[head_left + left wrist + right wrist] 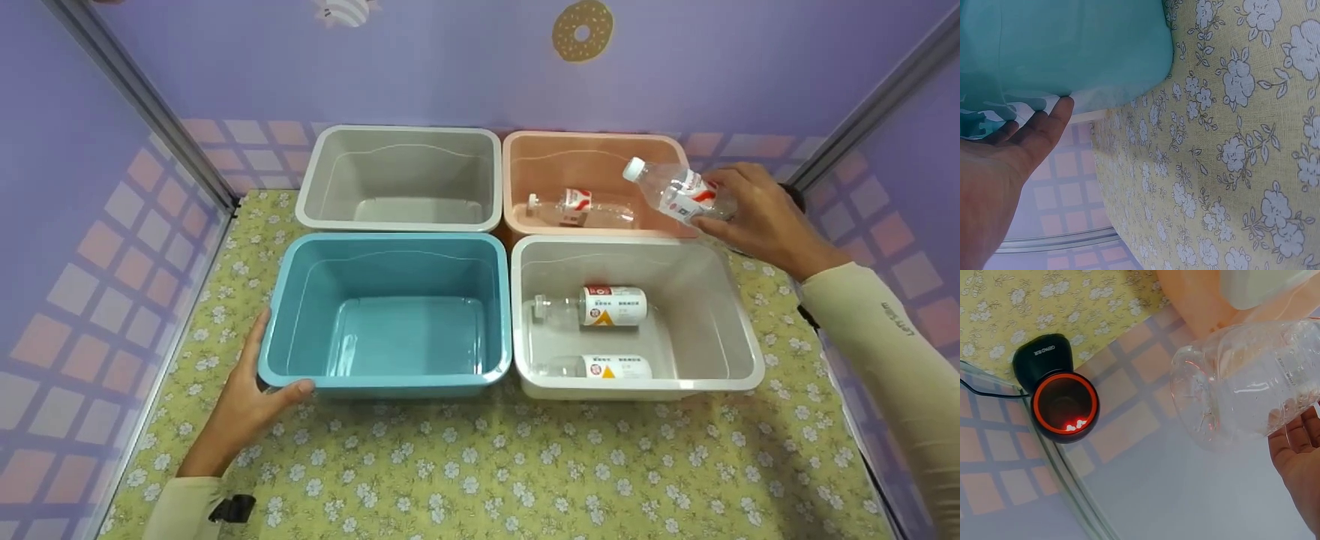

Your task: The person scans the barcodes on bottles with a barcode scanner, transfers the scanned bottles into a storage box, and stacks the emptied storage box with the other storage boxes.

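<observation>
The right hand (772, 217) is curled around a clear bottle (694, 195), thumb on the near side and fingers beyond. The bottle is tilted, its white cap (634, 169) pointing left and up, and it has a red-and-white label. In the head view it overlaps the right end of the orange bin (592, 138); in the right wrist view its clear base juts past the fingers.

The left hand (251, 394) is spread at the near left corner of the blue bin (386, 381), its thumb at the front rim and its extended fingers touching the outside of the left wall. It has no bottle in its grasp. Both forearms wear pale sleeves (885, 345).

Inside the orange bin another bottle (577, 206) with a red-and-white label lies on its side, cap to the left. Nearer the person, right of the blue bin, the white bin (637, 384) contains two bottles (615, 306) lying with white labels, necks to the left. The grey bin (405, 129) stands behind the blue one.

Past the right hand, in the corner, is a black device (1064, 399) with a red ring and a cable. A flowered cloth (450, 465) lies beneath the bins; purple walls (487, 75) surround it.
</observation>
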The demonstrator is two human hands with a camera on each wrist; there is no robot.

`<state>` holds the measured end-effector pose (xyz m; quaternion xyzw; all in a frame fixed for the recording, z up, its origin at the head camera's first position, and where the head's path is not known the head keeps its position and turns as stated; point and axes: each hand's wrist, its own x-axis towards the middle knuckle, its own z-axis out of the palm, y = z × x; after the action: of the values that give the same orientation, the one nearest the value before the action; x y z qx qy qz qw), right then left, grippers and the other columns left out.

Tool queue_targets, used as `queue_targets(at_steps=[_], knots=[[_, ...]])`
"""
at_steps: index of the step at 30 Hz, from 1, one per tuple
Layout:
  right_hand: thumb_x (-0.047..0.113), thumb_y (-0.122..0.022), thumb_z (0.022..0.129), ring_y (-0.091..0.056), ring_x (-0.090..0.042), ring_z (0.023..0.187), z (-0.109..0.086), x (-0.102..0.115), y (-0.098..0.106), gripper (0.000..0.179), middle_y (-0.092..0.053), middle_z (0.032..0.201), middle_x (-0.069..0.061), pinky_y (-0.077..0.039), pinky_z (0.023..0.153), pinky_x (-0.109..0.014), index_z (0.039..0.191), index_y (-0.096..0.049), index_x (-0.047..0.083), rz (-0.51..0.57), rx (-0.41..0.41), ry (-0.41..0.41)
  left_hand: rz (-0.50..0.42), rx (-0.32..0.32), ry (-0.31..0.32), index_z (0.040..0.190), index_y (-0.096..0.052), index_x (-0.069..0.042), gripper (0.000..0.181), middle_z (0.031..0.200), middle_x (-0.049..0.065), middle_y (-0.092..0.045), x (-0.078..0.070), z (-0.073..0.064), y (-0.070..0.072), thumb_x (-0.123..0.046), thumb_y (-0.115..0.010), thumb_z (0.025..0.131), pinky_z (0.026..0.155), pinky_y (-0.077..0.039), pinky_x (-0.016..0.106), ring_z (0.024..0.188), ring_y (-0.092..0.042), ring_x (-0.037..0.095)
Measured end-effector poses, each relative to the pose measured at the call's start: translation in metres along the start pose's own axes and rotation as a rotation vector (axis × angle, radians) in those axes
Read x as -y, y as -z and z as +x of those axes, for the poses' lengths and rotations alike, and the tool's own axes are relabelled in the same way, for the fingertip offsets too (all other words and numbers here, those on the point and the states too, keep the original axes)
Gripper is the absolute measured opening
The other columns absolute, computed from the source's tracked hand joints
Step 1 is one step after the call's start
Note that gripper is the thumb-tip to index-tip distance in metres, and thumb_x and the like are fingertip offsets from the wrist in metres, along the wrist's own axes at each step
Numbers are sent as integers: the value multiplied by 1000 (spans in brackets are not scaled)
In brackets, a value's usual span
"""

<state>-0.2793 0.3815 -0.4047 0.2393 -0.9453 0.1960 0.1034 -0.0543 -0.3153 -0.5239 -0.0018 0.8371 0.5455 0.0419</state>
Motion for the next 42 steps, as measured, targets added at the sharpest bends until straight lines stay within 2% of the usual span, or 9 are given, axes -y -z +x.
queue_targets(at_steps=[4, 8, 15, 23, 36, 42], knots=[[12, -90, 94, -57, -45, 125, 6, 2, -2, 61, -58, 145, -27, -56, 95, -68, 146, -61, -4, 5, 17, 0, 6, -5, 3, 176, 4, -46, 124, 181, 28, -7, 0, 0, 0, -20, -86, 94, 118, -32, 79, 155, -29, 63], [15, -89, 95, -56, -45, 128, 12, 5, -5, 61, -56, 148, -27, -56, 101, -69, 146, -61, -3, 2, 38, -17, 2, -3, -1, 176, 5, -46, 124, 180, 28, -8, 0, 0, 0, -20, -85, 95, 118, -36, 75, 155, -32, 62], [13, -90, 94, -56, -45, 127, 20, 8, -12, 58, -56, 147, -29, -56, 100, -68, 142, -63, -5, -11, 54, -6, -15, 3, -5, 176, 5, -47, 123, 180, 28, -10, 0, 0, 0, -19, -84, 95, 117, -38, 73, 155, -32, 61], [9, -89, 92, -56, -47, 130, 31, 10, -22, 58, -57, 147, -30, -53, 105, -67, 141, -65, -7, -36, 64, 7, -14, -3, 18, 175, 3, -49, 123, 183, 21, -1, 0, 1, 0, -21, -85, 95, 119, -25, 84, 160, -21, 61], [4, -91, 88, -59, -46, 126, 42, 12, -34, 54, -61, 141, -28, -55, 105, -66, 136, -67, -6, -30, 39, 66, -10, -5, 6, 175, 2, -49, 124, 183, 22, -2, 0, 0, -1, -20, -86, 94, 119, -26, 84, 159, -22, 62], [6, -91, 89, -58, -46, 129, 46, 13, -39, 57, -59, 145, -28, -55, 107, -66, 138, -65, -7, -19, 53, 80, -32, -2, -8, 176, 2, -46, 121, 181, 26, -10, 0, -1, -3, -18, -84, 95, 119, -36, 73, 156, -32, 59]])
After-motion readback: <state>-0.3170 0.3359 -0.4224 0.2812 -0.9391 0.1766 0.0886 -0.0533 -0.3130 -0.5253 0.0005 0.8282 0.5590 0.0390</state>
